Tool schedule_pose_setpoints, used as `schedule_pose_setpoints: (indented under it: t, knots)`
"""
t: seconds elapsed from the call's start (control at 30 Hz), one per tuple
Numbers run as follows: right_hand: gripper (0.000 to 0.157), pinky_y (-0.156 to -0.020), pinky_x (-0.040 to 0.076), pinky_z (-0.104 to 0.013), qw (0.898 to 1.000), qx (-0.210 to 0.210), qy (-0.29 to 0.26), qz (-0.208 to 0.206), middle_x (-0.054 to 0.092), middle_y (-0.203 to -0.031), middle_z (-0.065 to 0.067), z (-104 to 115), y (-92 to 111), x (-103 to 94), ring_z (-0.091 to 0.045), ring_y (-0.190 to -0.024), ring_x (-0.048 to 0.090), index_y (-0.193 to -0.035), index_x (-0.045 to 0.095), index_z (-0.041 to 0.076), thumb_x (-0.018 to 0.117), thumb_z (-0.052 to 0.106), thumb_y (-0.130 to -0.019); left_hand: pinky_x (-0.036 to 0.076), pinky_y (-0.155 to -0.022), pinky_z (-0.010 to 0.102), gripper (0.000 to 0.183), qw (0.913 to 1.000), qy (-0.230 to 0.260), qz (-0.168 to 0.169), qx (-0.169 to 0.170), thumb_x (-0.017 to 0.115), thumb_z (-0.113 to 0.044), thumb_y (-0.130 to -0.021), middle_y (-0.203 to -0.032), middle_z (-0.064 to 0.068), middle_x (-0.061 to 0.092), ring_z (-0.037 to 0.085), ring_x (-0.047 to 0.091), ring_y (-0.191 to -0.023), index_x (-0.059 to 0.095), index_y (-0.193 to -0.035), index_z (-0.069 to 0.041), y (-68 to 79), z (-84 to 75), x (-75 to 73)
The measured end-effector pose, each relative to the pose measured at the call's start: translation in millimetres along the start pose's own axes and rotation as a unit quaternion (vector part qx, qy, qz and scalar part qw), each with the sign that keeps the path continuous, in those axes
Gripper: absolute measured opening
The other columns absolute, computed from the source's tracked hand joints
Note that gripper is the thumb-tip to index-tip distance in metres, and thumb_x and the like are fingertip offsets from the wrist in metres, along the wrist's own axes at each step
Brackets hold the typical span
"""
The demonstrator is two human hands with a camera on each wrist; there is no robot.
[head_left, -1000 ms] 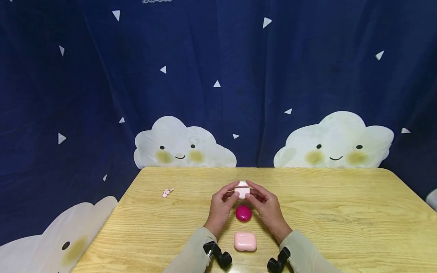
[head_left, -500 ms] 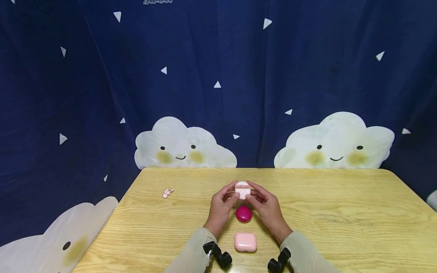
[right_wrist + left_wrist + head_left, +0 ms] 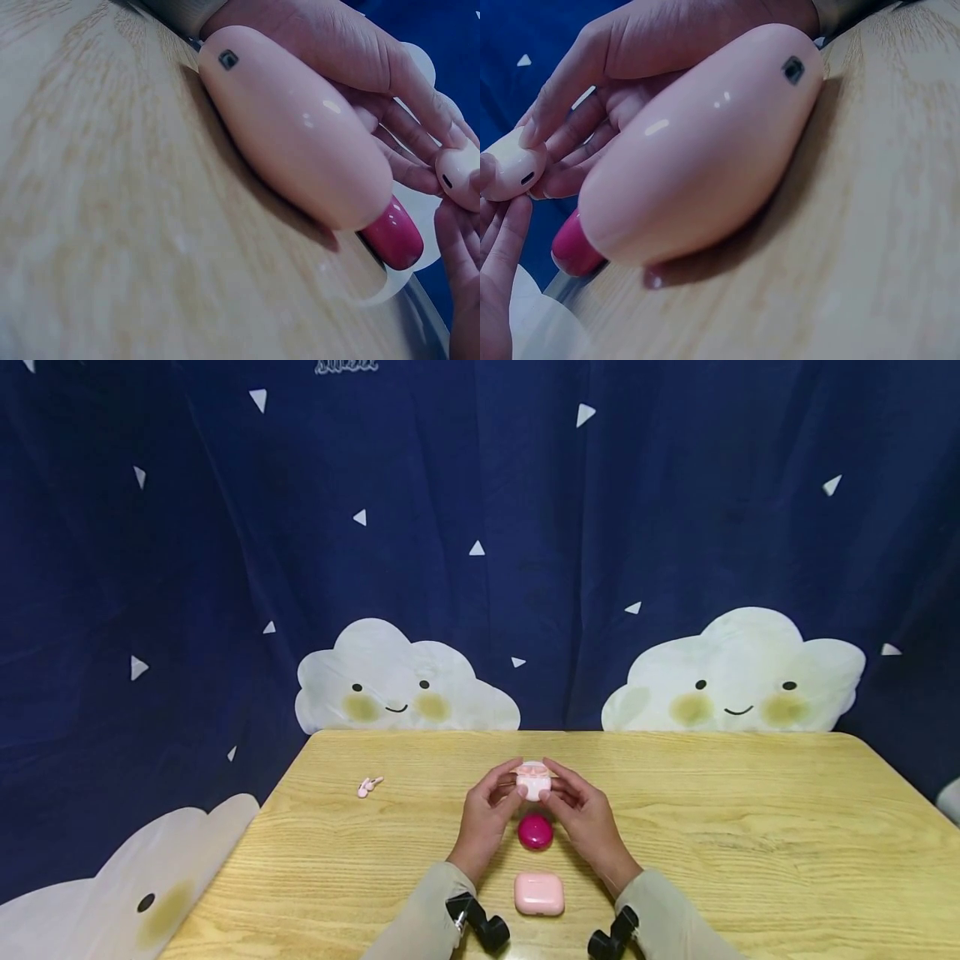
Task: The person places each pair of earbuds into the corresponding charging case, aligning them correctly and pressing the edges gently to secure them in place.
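Head view shows me with the small glossy whitish-pink earbud case (image 3: 533,789) between both hands, toward the far side of the wood-grain table (image 3: 757,827), its lid (image 3: 532,768) raised so the pinkish inside shows. Doing this well, I judge, means pressing evenly from both sides and keeping my thumbs low on the body, clear of the rim; the lid should be steadied from behind without straining the hinge, since such a smooth shell could slip if one side bears harder. My left hand (image 3: 483,818) and right hand (image 3: 588,820) mirror each other, fingers bent and parted from the thumbs by just the case's own bulk: thumb tips rest on the front, index fingertips reach up beside the lid. How the remaining fingers bear on the back I cannot tell from above. Left wrist view catches the dark port slot (image 3: 527,178) on the underside, so I take the case to be held up off the wood. Just nearer me, between my hands, sits the round magenta case (image 3: 536,832), lid down; nearer still, between my sleeves, lies a wider pink earbud case (image 3: 539,894), also closed. Two pale pink earbuds (image 3: 369,787) lie well apart, off to my left.
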State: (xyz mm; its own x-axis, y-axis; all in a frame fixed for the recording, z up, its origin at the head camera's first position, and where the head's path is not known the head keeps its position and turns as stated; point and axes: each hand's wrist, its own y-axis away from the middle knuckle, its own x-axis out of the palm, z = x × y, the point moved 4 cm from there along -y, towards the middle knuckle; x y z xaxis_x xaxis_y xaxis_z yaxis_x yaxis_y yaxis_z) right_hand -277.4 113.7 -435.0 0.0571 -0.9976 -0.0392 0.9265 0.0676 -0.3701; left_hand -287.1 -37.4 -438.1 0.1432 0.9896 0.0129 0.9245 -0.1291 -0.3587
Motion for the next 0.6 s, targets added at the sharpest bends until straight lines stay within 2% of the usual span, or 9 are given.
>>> schedule_pose_setpoints:
  t: [0.17,0.37,0.6]
  knots:
    - [0.044,-0.073,0.048,-0.017,1.0,0.0,-0.003,0.002,0.06,-0.102,-0.023,-0.3,-0.2,0.4,-0.03,-0.091,0.058,-0.126,0.05,0.003,0.06,-0.001,-0.083,0.045,-0.086,0.027,0.039,0.9999,-0.01,0.002,-0.001,0.058,-0.005,-0.086,-0.108,0.019,0.059,0.031,0.055,-0.098,0.052,-0.125,-0.006,0.3,-0.2,0.0]
    - [0.044,-0.072,0.048,-0.017,1.0,0.0,-0.001,0.004,0.06,-0.101,-0.023,-0.1,0.0,0.9,-0.03,-0.091,0.058,-0.125,0.05,0.003,0.06,-0.002,-0.083,0.043,-0.089,0.033,0.04,0.9998,-0.019,-0.007,-0.003,0.059,-0.004,-0.085,-0.106,0.022,0.06,0.033,0.055,-0.096,0.051,-0.124,0.001,1.0,-4.2,0.0]
    - [0.044,-0.073,0.049,-0.018,1.0,-0.009,0.0,0.006,0.059,-0.103,-0.024,-1.4,-0.3,0.5,-0.031,-0.092,0.058,-0.125,0.049,0.001,0.06,-0.002,-0.083,0.045,-0.083,0.023,0.039,0.9996,-0.018,-0.016,-0.014,0.06,-0.005,-0.085,-0.106,0.022,0.06,0.03,0.055,-0.094,0.052,-0.123,0.001,1.2,-4.4,0.0]
